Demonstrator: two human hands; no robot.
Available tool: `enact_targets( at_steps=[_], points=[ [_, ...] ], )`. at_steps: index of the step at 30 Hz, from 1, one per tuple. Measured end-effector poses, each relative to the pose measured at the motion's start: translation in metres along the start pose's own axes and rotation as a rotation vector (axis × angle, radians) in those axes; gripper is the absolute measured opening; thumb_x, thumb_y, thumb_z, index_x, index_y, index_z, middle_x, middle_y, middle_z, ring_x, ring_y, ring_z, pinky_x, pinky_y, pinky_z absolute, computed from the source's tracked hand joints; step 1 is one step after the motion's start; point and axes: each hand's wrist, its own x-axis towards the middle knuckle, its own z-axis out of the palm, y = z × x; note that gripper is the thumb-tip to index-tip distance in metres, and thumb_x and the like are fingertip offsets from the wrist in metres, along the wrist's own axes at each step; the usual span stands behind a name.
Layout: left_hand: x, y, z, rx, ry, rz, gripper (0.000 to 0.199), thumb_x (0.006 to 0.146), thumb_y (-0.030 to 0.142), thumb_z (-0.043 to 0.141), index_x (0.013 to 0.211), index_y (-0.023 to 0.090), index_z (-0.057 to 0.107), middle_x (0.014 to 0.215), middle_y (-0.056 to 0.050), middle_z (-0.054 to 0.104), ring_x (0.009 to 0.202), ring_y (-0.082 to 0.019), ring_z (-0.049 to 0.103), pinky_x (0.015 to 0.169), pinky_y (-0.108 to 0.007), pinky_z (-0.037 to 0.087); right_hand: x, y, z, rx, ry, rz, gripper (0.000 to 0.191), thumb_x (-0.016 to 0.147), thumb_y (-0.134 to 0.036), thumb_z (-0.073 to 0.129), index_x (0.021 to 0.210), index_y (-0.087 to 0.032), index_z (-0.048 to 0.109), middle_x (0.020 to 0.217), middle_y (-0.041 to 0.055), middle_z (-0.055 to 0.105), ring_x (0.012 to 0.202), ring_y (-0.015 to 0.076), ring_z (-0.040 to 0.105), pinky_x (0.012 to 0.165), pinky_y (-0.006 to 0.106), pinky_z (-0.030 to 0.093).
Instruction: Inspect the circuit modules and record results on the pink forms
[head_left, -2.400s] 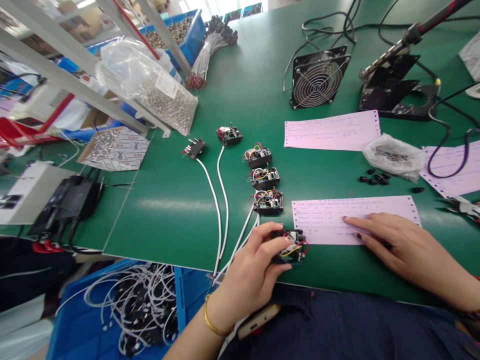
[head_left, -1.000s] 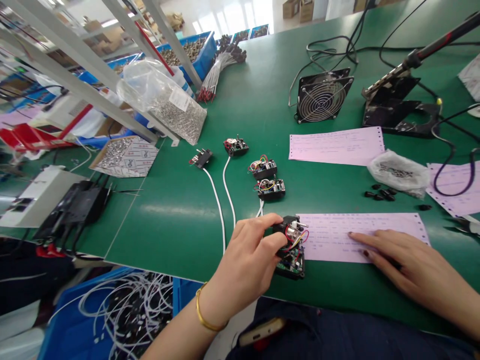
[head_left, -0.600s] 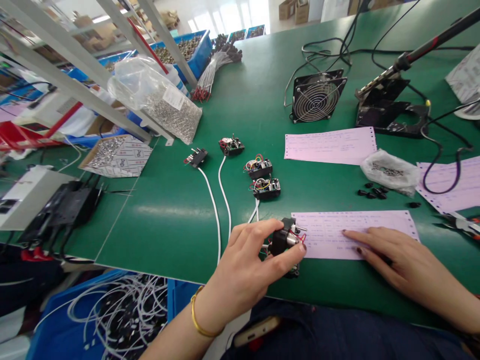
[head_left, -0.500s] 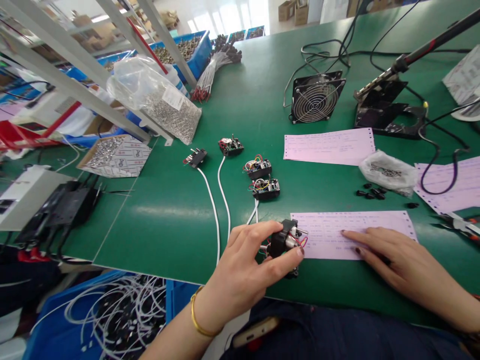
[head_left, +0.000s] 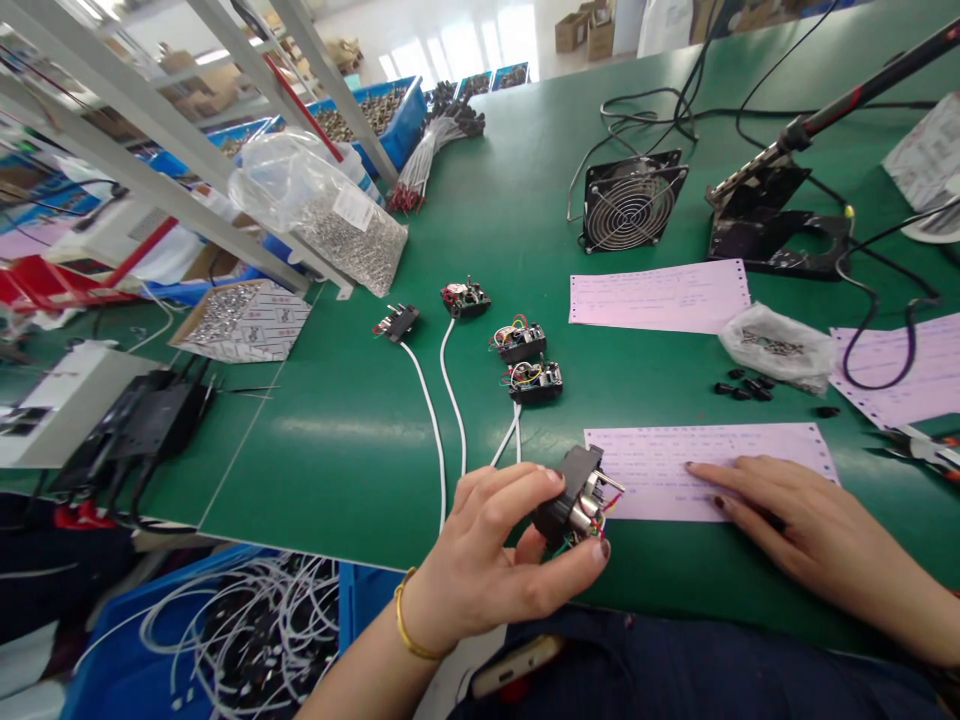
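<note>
My left hand (head_left: pixel 510 550) grips a black plug housing (head_left: pixel 574 495) between thumb and fingers, its metal pins and coloured wires facing right. My right hand (head_left: pixel 802 515) lies palm down with its fingers spread on a printed pink sheet (head_left: pixel 645 465), a fingertip touching the text. Beyond my left hand, two open housings with circuit boards, a nearer one (head_left: pixel 536 381) and a farther one (head_left: pixel 521 341), sit close together. Farther left are another open housing (head_left: pixel 465 298) and a black plug piece (head_left: pixel 397 323), each with a white cable.
A fan (head_left: pixel 632 205) and a soldering iron stand (head_left: pixel 780 235) are at the back right. Pliers (head_left: pixel 919 448) and a bag of small parts (head_left: pixel 776 345) lie right. A blue bin (head_left: pixel 112 640) of white cables sits below the left table edge.
The housing in my left hand has turned and tilted, showing more of its pins and wires. My left thumb has shifted slightly lower. My right hand stays on the sheet.
</note>
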Motion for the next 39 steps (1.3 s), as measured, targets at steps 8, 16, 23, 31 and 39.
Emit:
enact_targets(
  at_steps=[8,16,23,31,39],
  points=[
    [-0.019,-0.009,0.008,-0.253,0.012,-0.087,0.034,0.094,0.001,0.057,0.116,0.026,0.061,0.134,-0.007,0.053,0.114,-0.019,0.058,0.093,-0.037,0.056,-0.001,0.003,0.003,-0.018,0.025,-0.031,0.037,0.106,-0.037,0.047,0.136,-0.026,0.066,0.117,0.0076,0.078,0.098,0.0242,0.075,0.081,0.039,0.062],
    [-0.028,-0.011,0.015,-0.331,-0.008,-0.117,0.034,0.095,0.002,0.058,0.117,0.026,0.062,0.139,-0.007,0.051,0.117,-0.019,0.056,0.095,-0.039,0.054,0.0,0.002,0.002,-0.026,0.019,-0.038,0.037,0.107,-0.037,0.045,0.136,-0.026,0.065,0.118,0.0076,0.078,0.098,0.0242,0.076,0.08,0.039,0.063],
    [-0.027,-0.009,0.012,-0.334,-0.013,-0.119,0.037,0.093,0.001,0.059,0.119,0.027,0.061,0.139,-0.006,0.05,0.115,-0.018,0.056,0.096,-0.038,0.053,-0.001,0.003,0.005,-0.035,0.023,-0.028,0.037,0.107,-0.037,0.045,0.135,-0.026,0.066,0.117,0.0079,0.078,0.098,0.0246,0.076,0.082,0.04,0.063],
    [-0.027,-0.02,0.023,-0.446,-0.078,-0.472,0.055,0.094,0.008,0.061,0.142,0.03,0.048,0.136,-0.01,0.047,0.126,-0.024,0.053,0.106,-0.042,0.051,-0.002,0.003,0.005,-0.052,0.042,-0.042,0.037,0.107,-0.037,0.044,0.135,-0.027,0.066,0.115,0.007,0.079,0.096,0.0242,0.076,0.081,0.04,0.064],
    [-0.006,-0.045,0.014,-0.472,-0.369,-0.743,0.035,0.096,0.034,0.063,0.128,0.026,0.054,0.126,-0.008,0.059,0.122,-0.027,0.056,0.109,-0.049,0.046,0.0,0.004,0.008,-0.069,0.111,-0.067,0.037,0.107,-0.042,0.044,0.133,-0.03,0.068,0.113,0.0038,0.08,0.093,0.0239,0.078,0.078,0.039,0.066]
  ],
)
